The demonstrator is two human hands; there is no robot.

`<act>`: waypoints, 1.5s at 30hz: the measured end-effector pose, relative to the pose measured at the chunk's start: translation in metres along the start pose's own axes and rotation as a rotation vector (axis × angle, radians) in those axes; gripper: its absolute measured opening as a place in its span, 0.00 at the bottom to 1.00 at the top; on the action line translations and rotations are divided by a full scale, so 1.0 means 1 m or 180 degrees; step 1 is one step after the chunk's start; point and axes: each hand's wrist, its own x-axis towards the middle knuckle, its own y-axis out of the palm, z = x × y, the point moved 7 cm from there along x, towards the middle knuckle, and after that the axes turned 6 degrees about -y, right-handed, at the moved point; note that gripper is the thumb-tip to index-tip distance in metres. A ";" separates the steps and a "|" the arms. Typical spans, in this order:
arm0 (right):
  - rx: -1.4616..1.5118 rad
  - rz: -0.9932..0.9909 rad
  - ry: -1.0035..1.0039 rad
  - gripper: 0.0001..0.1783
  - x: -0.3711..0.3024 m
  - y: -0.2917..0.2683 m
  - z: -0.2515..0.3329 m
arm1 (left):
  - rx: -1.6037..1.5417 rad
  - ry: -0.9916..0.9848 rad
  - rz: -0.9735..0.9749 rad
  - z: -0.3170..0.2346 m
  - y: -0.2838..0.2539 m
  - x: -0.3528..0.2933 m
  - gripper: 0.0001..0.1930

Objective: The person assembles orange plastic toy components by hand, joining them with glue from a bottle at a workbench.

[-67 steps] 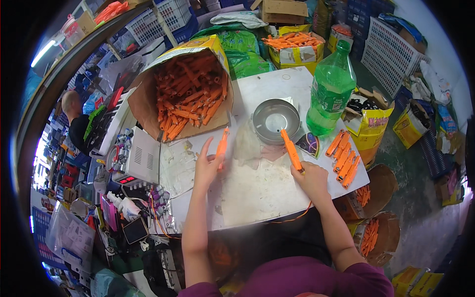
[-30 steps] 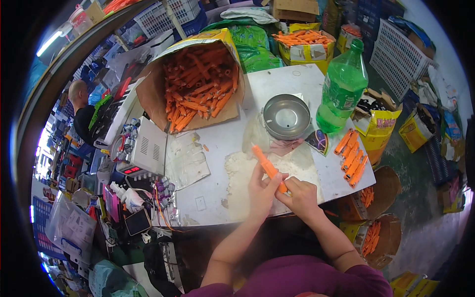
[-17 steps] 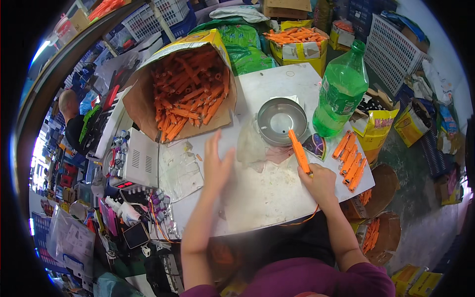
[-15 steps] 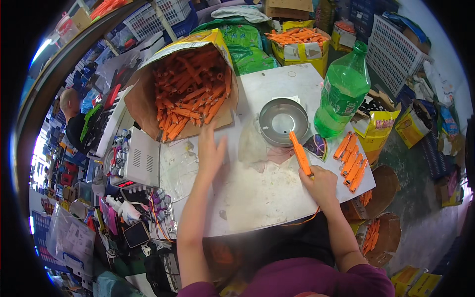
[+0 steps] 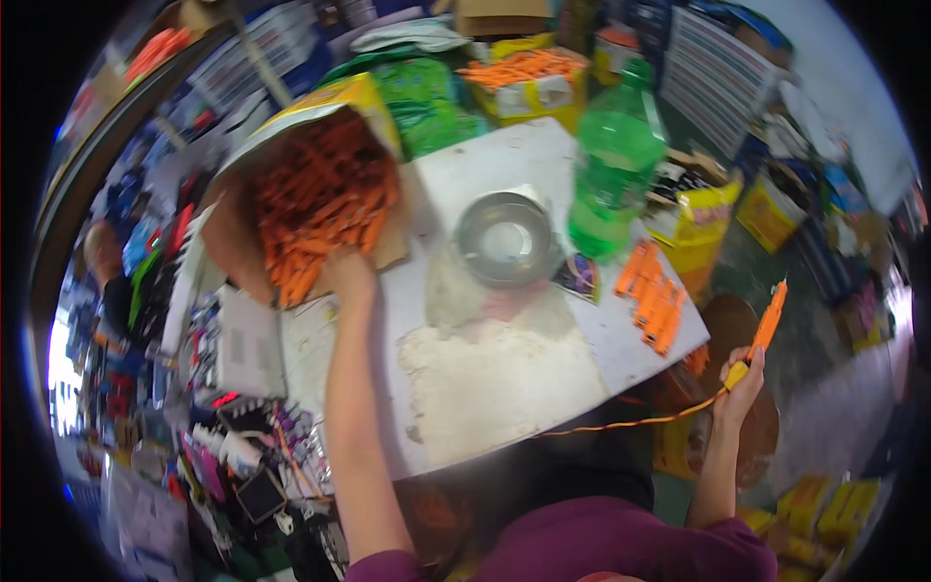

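Observation:
My left hand (image 5: 349, 275) reaches into the mouth of a tilted yellow-and-brown bag (image 5: 388, 260), at the edge of a heap of slim orange plastic pieces (image 5: 315, 209). Its fingers are hidden among them and blurred. Out past the table's right edge, my right hand (image 5: 741, 390) is closed round an orange corded tool (image 5: 772, 320) with a thin pale tip pointing up and a yellow lower end. A yellow-orange cord (image 5: 640, 421) runs from it back to the table's front edge. Several orange pieces (image 5: 659, 308) lie in a row on the table's right side.
A round metal bowl (image 5: 506, 239) stands mid-table, with a large green bottle (image 5: 613, 165) behind it to the right. A dark patterned packet (image 5: 580, 276) lies beside the bowl. White equipment (image 5: 250, 339) borders the table's left. Yellow bags (image 5: 696, 218) stand beyond the right edge.
My left hand has moved forward into the orange pieces. My right hand has swung right, away from the bowl and off the table, carrying the tool and stretching its cord. The view has shifted.

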 end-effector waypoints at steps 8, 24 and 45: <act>-0.0469 0.0005 0.1177 0.26 0.069 -0.085 -0.081 | -0.0811 -0.0183 0.0350 0.021 -0.049 -0.028 0.12; -0.0883 0.4120 -0.0524 0.12 -0.174 0.208 0.011 | -0.5670 -0.0132 0.2178 -0.071 -0.190 -0.150 0.11; 0.1225 -0.1295 0.1749 0.22 0.006 -0.230 -0.125 | 0.0483 0.0116 -0.0230 -0.009 -0.014 0.013 0.16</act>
